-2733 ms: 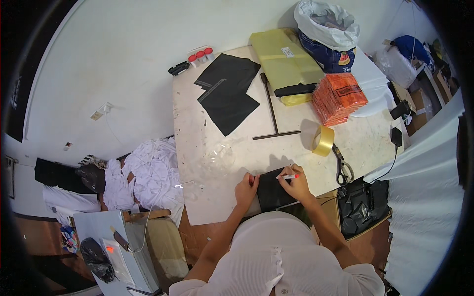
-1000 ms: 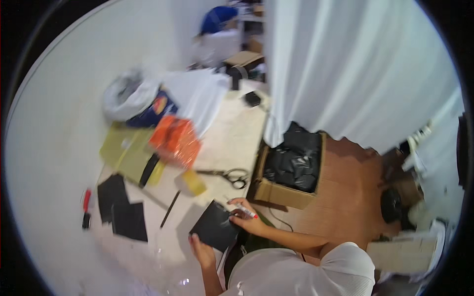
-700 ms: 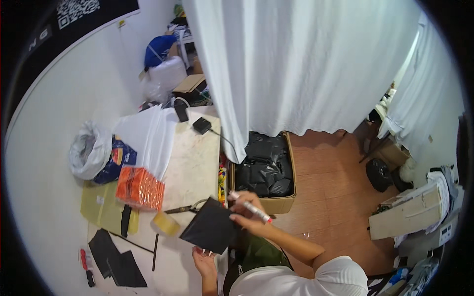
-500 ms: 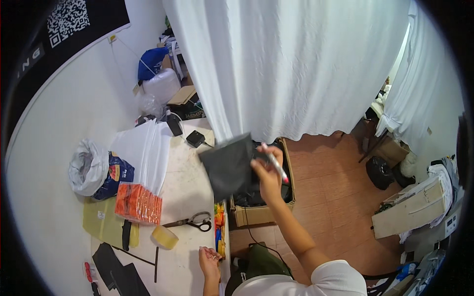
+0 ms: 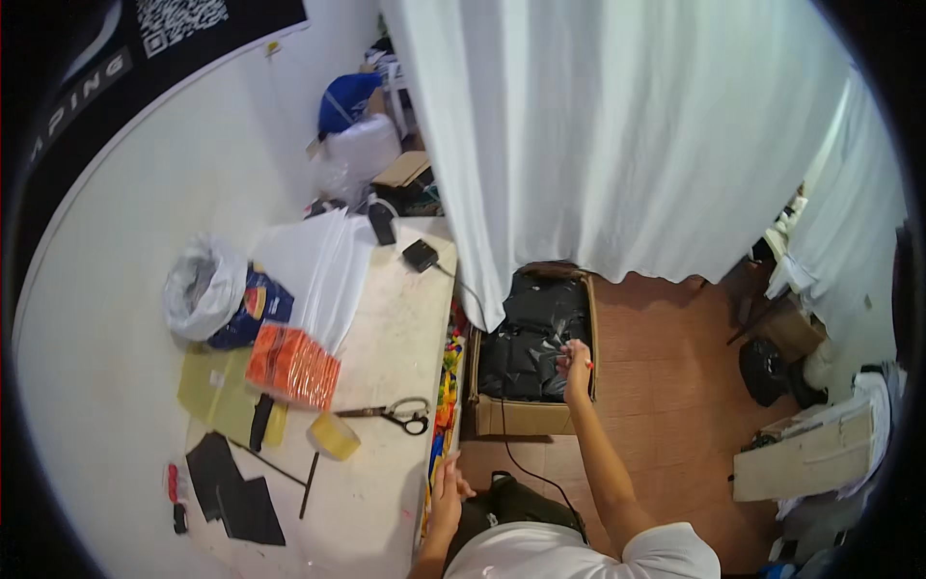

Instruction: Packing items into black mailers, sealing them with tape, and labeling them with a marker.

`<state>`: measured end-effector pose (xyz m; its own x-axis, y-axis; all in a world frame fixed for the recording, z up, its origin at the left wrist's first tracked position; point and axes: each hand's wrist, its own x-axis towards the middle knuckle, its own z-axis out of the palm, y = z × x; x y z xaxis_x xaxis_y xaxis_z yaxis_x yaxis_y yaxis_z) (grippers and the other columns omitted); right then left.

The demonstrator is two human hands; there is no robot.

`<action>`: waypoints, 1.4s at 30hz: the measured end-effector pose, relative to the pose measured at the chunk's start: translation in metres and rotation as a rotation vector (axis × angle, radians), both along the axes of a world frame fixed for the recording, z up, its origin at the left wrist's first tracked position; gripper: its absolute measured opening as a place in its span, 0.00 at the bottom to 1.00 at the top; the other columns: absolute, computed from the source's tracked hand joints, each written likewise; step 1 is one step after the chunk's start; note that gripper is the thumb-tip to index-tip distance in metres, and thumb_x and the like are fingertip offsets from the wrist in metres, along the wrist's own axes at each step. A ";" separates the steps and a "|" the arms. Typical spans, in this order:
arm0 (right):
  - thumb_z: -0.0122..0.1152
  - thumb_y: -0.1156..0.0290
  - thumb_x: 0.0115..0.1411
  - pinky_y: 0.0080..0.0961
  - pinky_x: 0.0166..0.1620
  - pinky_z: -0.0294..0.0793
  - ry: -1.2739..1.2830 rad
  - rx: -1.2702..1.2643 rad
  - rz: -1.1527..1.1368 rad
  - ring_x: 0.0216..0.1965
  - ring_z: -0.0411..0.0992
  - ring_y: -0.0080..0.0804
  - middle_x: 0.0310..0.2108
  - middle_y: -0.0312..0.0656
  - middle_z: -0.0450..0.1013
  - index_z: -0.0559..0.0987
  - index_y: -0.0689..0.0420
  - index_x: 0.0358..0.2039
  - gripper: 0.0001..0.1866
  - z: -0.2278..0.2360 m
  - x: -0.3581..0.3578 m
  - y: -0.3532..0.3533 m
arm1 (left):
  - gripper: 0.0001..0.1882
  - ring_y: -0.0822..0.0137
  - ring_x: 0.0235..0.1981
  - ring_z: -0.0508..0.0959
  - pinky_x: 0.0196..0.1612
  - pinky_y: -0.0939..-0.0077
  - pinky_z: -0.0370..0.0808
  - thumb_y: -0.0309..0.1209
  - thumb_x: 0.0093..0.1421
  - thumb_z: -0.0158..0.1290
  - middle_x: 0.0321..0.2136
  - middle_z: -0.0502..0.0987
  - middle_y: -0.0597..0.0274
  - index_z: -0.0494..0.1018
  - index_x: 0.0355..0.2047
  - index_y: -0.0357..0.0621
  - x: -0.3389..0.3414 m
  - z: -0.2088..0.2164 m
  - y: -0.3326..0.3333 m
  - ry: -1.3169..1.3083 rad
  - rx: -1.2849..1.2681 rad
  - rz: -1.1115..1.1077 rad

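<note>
My right hand (image 5: pixel 577 374) is over the right side of an open cardboard box (image 5: pixel 526 419) that stands on the floor. Its fingers are closed round a marker, of which little more than a red end shows. Below the hand, black plastic packets (image 5: pixel 532 323) fill the box. My left hand (image 5: pixel 448 490) is at the table's right edge with its fingers loosely apart and nothing visible in them. Nearest to it on the white table (image 5: pixel 386 333) are black-handled scissors (image 5: pixel 406 416) and a roll of yellowish tape (image 5: pixel 334 437).
Black sheet pieces (image 5: pixel 234 492), an orange wrapped pack (image 5: pixel 294 367) and a white-lined bag (image 5: pixel 204 289) occupy the table's left. A black cable (image 5: pixel 521 460) runs from the box toward me. Behind the box hangs a white curtain (image 5: pixel 617 145). A pale panel (image 5: pixel 805 458) leans at the right.
My right hand has moved down over the box, and the black packet it held has left its grip; the marker stays in it. The view has shifted, and my left hand is at the table edge.
</note>
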<state>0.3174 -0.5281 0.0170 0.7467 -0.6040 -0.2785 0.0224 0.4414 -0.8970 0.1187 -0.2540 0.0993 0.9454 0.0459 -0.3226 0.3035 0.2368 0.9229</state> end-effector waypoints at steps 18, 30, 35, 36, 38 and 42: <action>0.48 0.73 0.53 0.17 0.15 0.60 -0.432 -0.104 1.181 0.13 0.60 0.24 0.15 0.39 0.62 0.62 0.59 0.15 0.12 0.201 -0.096 0.167 | 0.12 0.68 0.29 0.76 0.34 0.80 0.72 0.23 0.48 0.59 0.28 0.76 0.60 0.75 0.36 0.39 0.000 0.081 0.044 -0.547 0.674 0.263; 0.38 0.44 0.61 0.39 0.42 0.69 -0.794 -0.048 1.827 0.38 0.72 0.52 0.27 0.55 0.75 0.74 0.63 0.17 0.34 0.253 -0.147 0.270 | 0.11 0.74 0.23 0.67 0.27 0.78 0.66 0.33 0.64 0.40 0.24 0.68 0.66 0.66 0.39 0.39 -0.081 0.137 0.086 -0.231 -0.343 -0.015; 0.34 0.57 0.64 0.52 0.42 0.69 -1.151 0.270 2.026 0.37 0.72 0.61 0.23 0.59 0.74 0.75 0.63 0.17 0.29 0.273 -0.173 0.311 | 0.13 0.76 0.21 0.62 0.26 0.79 0.64 0.39 0.65 0.38 0.20 0.61 0.72 0.64 0.39 0.43 -0.116 0.138 0.101 -0.287 -0.642 0.141; 0.34 0.60 0.62 0.55 0.42 0.68 -1.281 0.504 2.012 0.38 0.72 0.62 0.22 0.58 0.74 0.75 0.62 0.17 0.27 0.263 -0.180 0.325 | 0.13 0.76 0.21 0.62 0.26 0.78 0.64 0.39 0.65 0.38 0.20 0.61 0.72 0.64 0.39 0.43 -0.121 0.133 0.105 -0.301 -0.642 0.228; 0.37 0.62 0.59 0.50 0.46 0.67 -1.394 0.812 1.940 0.40 0.72 0.60 0.26 0.57 0.74 0.75 0.62 0.16 0.23 0.269 -0.199 0.338 | 0.13 0.75 0.22 0.63 0.26 0.78 0.63 0.40 0.65 0.38 0.20 0.62 0.71 0.64 0.37 0.44 -0.123 0.127 0.107 -0.329 -0.664 0.330; 0.40 0.61 0.59 0.36 0.49 0.65 -1.057 0.140 2.312 0.44 0.70 0.50 0.40 0.52 0.72 0.74 0.63 0.33 0.19 0.248 -0.204 0.406 | 0.14 0.74 0.22 0.63 0.26 0.76 0.63 0.42 0.65 0.39 0.20 0.62 0.70 0.65 0.34 0.45 -0.148 0.098 0.121 -0.373 -0.660 0.687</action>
<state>0.1134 -0.1223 0.2648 -0.2421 0.8593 0.4506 -0.1348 0.4302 -0.8926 -0.0298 -0.1327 0.1970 0.8268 0.5361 -0.1702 -0.3699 0.7462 0.5535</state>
